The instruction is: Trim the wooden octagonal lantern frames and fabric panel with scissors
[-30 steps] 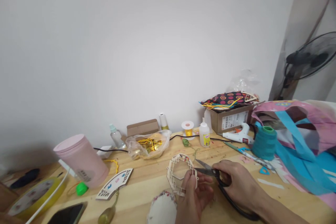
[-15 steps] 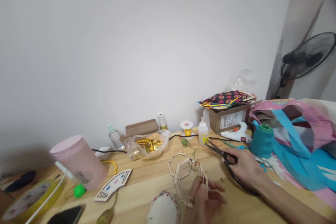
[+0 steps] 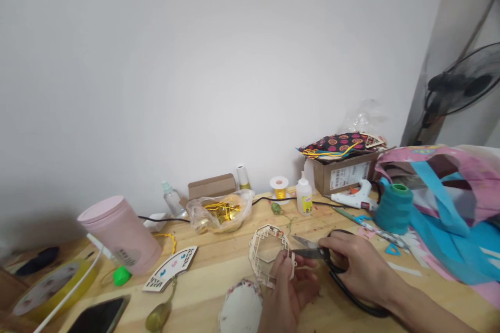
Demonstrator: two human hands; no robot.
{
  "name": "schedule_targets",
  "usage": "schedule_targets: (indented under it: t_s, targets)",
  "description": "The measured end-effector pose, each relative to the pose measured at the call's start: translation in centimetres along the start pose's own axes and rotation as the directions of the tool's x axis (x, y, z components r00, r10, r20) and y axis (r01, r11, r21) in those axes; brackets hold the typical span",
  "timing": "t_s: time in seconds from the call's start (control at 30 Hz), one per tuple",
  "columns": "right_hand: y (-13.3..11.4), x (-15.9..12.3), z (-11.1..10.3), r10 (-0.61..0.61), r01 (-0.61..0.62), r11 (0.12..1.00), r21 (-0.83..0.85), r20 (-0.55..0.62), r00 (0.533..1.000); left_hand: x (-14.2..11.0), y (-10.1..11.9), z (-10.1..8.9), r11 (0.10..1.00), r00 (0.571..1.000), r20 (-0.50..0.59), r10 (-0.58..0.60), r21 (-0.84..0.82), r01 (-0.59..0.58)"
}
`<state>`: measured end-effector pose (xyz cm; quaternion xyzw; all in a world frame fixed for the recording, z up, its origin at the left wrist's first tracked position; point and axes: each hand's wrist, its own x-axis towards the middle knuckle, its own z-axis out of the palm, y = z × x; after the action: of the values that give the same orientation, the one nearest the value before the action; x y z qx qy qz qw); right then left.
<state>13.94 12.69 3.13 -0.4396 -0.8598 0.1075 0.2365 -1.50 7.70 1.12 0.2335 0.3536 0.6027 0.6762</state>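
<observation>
Pinched in my left hand point(image 3: 288, 287) is an octagonal wooden lattice frame point(image 3: 255, 257) with an open middle. My right hand point(image 3: 357, 265) grips black-handled scissors point(image 3: 312, 253), their blades parted and pointing left, close to the frame's right edge and my left fingertips. Whether the blades touch anything there I cannot tell. Below the frame lies a pale round piece point(image 3: 240, 309) with a coloured, bumpy rim. Behind the frame, a green tassel cord point(image 3: 277, 208) rests on the wood.
A glue bottle point(image 3: 304, 196), a yellow thread spool point(image 3: 279, 188) and a glue gun point(image 3: 356, 196) stand behind. Teal thread point(image 3: 395, 209) and a pink bag point(image 3: 461, 182) are right. Leftward are a plastic bag point(image 3: 199, 213), fan-shaped piece point(image 3: 172, 268), pink tumbler point(image 3: 121, 234) and phone point(image 3: 99, 316).
The scissors have come left and down to the lattice frame, their blades now parted wider. My left hand has turned the frame, so its face shows flatter. The view has shifted slightly.
</observation>
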Motion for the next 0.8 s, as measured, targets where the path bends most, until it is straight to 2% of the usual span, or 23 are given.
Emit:
schedule_targets:
  t_s: [0.2, 0.37, 0.5, 0.67, 0.8]
  targets:
    - [-0.12, -0.39, 0.32, 0.024, -0.024, 1.0, 0.02, -0.007, 1.0, 0.11, -0.12, -0.14, 1.0, 1.0, 0.004, 0.001, 0.008, -0.001]
    - [-0.5, -0.17, 0.66, 0.083, -0.086, 0.99, 0.113, 0.03, 0.996, 0.06, -0.17, -0.13, 0.999, 1.0, -0.005, -0.024, -0.025, 0.024]
    - [-0.38, 0.07, 0.53, 0.144, -0.14, 0.975, 0.17, -0.014, 0.989, -0.02, -0.13, 0.05, 1.0, 1.0, 0.0, -0.013, -0.01, 0.013]
    - [-0.41, -0.22, 0.29, 0.068, -0.068, 0.992, 0.111, 0.001, 0.998, -0.06, 0.0, 0.19, 0.999, 0.999, -0.026, -0.031, -0.04, 0.03]
    - [-0.53, -0.25, 0.19, 0.062, -0.064, 0.995, 0.079, 0.027, 0.998, -0.09, 0.01, 0.27, 0.998, 0.999, -0.033, -0.023, -0.051, 0.021]
